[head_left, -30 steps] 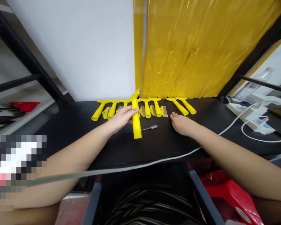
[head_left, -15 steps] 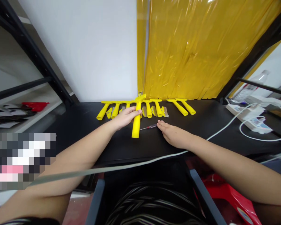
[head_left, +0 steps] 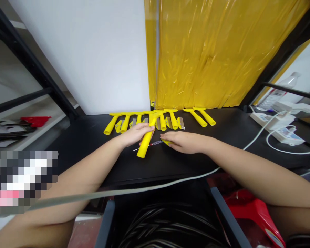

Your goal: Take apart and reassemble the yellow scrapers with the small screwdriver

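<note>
My left hand (head_left: 136, 133) is wrapped round the shaft of a yellow T-shaped scraper handle (head_left: 144, 146), its hollow end tilted toward me. Beneath this handle lies a small screwdriver (head_left: 157, 142), its thin tip showing at the left. My right hand (head_left: 184, 141) is low over the table with its fingers together, and a small flat yellow piece (head_left: 167, 142) shows under them; most of it is hidden. Behind both hands, several more yellow scraper handles (head_left: 111, 124) lie in a row. Flat pieces with yellow labels and metallic-looking parts (head_left: 181, 123) lie between some of them.
The black table (head_left: 93, 127) backs onto a white panel (head_left: 93, 58) and yellow plastic sheeting (head_left: 196, 58). A white cable (head_left: 170, 179) crosses in front of me. Power strips (head_left: 279, 129) and a plastic bottle (head_left: 281, 91) are at right. Black frame posts (head_left: 45, 74) flank the table.
The scraper handle in my left hand has come lower, its hollow end swinging left. My right hand has moved left, and a yellow piece now shows under its fingers. The screwdriver appears shifted left.
</note>
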A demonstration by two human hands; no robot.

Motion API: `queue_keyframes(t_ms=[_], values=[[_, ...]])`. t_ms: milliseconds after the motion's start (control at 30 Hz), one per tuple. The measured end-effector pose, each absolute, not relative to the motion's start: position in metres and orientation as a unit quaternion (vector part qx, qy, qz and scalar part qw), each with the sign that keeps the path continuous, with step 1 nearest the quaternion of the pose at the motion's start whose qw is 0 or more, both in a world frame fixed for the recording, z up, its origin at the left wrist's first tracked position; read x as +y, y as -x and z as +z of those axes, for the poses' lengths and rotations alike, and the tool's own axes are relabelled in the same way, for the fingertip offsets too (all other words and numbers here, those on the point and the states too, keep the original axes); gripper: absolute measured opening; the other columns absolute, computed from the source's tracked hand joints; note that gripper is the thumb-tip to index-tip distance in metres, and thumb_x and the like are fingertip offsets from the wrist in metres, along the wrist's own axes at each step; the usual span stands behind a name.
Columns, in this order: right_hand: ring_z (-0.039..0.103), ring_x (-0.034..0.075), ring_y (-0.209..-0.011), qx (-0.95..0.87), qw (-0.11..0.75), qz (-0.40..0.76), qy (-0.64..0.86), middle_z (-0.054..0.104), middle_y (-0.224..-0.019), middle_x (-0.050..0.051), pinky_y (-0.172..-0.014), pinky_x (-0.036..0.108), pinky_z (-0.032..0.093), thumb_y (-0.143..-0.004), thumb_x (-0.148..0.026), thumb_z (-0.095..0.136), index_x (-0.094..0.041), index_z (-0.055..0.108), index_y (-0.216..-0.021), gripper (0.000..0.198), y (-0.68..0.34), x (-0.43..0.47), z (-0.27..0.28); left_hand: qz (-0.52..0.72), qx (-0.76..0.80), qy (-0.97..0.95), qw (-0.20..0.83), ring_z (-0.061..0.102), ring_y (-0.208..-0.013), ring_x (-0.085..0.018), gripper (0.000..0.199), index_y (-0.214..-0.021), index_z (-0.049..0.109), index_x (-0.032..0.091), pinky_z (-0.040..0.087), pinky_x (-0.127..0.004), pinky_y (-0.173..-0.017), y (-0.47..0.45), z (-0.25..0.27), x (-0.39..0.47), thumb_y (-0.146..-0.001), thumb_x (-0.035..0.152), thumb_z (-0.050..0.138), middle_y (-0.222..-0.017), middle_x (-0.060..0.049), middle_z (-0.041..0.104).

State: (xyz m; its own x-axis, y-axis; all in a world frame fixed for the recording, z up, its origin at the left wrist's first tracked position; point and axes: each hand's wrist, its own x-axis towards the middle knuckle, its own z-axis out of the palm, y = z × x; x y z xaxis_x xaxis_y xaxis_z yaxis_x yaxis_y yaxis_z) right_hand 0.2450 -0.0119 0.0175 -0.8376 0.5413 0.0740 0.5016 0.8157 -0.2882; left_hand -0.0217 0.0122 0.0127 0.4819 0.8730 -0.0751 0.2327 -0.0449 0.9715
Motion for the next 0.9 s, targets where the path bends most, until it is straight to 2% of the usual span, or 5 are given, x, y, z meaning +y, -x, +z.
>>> queue_keyframes(t_ms=[133,267,433,667,900], values=[[0.071,0.024,-0.098,-0.94,0.092,0.121,0.307,0.076,-0.112,0.013,-0.088,0.037,0.056,-0.098,-0.022,0.06,-0.015,0.075,-0.121,0.028,-0.244,-0.002,0.041,0.307,0.41,-0.661,0.549,0.058,-0.06,-0.012,0.037,-0.089,0.063,0.018,0.046,-0.026,-0.056,0.022,0.013,0.012,-0.09,0.054,0.069,-0.073,-0.001,0.062],[0.067,0.018,-0.078,-0.917,0.038,0.162,0.362,0.076,-0.093,0.005,-0.068,0.029,0.047,-0.089,-0.023,0.072,-0.019,0.079,-0.109,0.022,-0.237,0.005,0.052,0.306,0.412,-0.699,0.499,0.055,-0.062,-0.012,0.035,-0.093,0.062,0.018,0.044,-0.026,-0.06,0.023,0.014,0.014,-0.091,0.053,0.067,-0.072,0.002,0.059],[0.068,0.019,-0.079,-0.89,-0.025,0.196,0.411,0.077,-0.098,0.004,-0.066,0.029,0.044,-0.081,-0.028,0.079,-0.02,0.078,-0.114,0.034,-0.235,0.013,0.045,0.287,0.415,-0.719,0.478,0.056,-0.06,-0.012,0.035,-0.094,0.058,0.019,0.043,-0.027,-0.059,0.023,0.015,0.014,-0.092,0.053,0.066,-0.072,0.003,0.057],[0.07,0.017,-0.081,-0.851,0.025,0.276,0.446,0.077,-0.099,0.003,-0.07,0.027,0.049,-0.079,-0.021,0.076,-0.018,0.075,-0.113,0.034,-0.247,0.017,0.033,0.268,0.43,-0.719,0.475,0.058,-0.055,-0.01,0.033,-0.092,0.054,0.02,0.044,-0.025,-0.056,0.023,0.018,0.011,-0.092,0.049,0.069,-0.071,0.005,0.053],[0.067,0.017,-0.082,-0.844,0.037,0.221,0.488,0.077,-0.102,0.003,-0.07,0.027,0.048,-0.073,-0.016,0.074,-0.02,0.072,-0.101,0.029,-0.239,0.009,0.025,0.256,0.41,-0.776,0.405,0.061,-0.061,-0.011,0.03,-0.095,0.062,0.018,0.046,-0.025,-0.058,0.027,0.017,0.014,-0.092,0.047,0.069,-0.082,0.001,0.061]])
